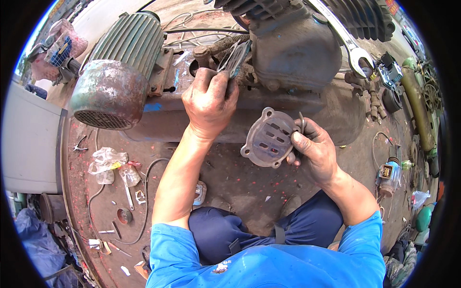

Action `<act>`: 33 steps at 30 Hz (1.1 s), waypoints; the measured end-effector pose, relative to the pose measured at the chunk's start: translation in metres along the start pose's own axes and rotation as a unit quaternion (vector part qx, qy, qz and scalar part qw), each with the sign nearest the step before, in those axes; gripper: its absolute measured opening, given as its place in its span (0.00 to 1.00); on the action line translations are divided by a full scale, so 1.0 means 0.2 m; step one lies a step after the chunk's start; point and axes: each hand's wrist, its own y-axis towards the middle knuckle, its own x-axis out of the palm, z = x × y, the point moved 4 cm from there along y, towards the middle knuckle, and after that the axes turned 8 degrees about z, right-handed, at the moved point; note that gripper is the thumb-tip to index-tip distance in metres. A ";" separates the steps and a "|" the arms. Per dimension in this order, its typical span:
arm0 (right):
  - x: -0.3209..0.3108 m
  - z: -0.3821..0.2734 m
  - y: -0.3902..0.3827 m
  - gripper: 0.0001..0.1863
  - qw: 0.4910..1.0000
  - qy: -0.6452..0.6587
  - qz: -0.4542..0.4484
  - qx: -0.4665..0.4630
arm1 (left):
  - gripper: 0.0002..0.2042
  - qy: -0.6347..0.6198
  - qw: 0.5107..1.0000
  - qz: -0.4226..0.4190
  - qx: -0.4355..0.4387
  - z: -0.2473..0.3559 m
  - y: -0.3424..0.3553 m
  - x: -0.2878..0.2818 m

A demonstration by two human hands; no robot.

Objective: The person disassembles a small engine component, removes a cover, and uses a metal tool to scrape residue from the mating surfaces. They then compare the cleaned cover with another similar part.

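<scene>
My right hand (314, 149) grips a round, dark metal valve plate (261, 148) by its right edge. The plate has bolt lugs on its rim and rows of slots through its face. A thin bent piece stands up by my fingers, too small to name. Farther away, my left hand (211, 98) is closed on a thin slotted plate (235, 60), held edge-up beside the compressor's dark crankcase (295, 53). Fingers hide its lower end. Left of that hand, a green finned electric motor (127, 48) is mounted on the rusty tank (288, 98).
A large open-end wrench (343, 36) lies across the compressor at upper right. Pliers (80, 143), plastic bags (108, 163), a smaller wrench (128, 194) and a looping cable (147, 201) lie on the left floor. A blue motor (390, 175) stands at right. A grey cabinet (33, 139) borders the left.
</scene>
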 end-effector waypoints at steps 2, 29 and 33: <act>0.00 -0.01 0.00 0.18 1.000 -0.005 0.004 -0.002 | 0.13 -0.049 0.998 0.030 -0.035 -0.01 0.01 -0.03; 0.01 0.09 -0.03 0.17 0.999 -0.025 -0.007 0.021 | 0.04 -0.390 0.654 0.109 -0.639 -0.08 -0.25 -0.50; 0.04 0.14 -0.01 0.18 0.998 -0.053 -0.009 0.030 | 0.07 -0.412 0.614 0.118 -0.663 -0.11 -0.35 -0.51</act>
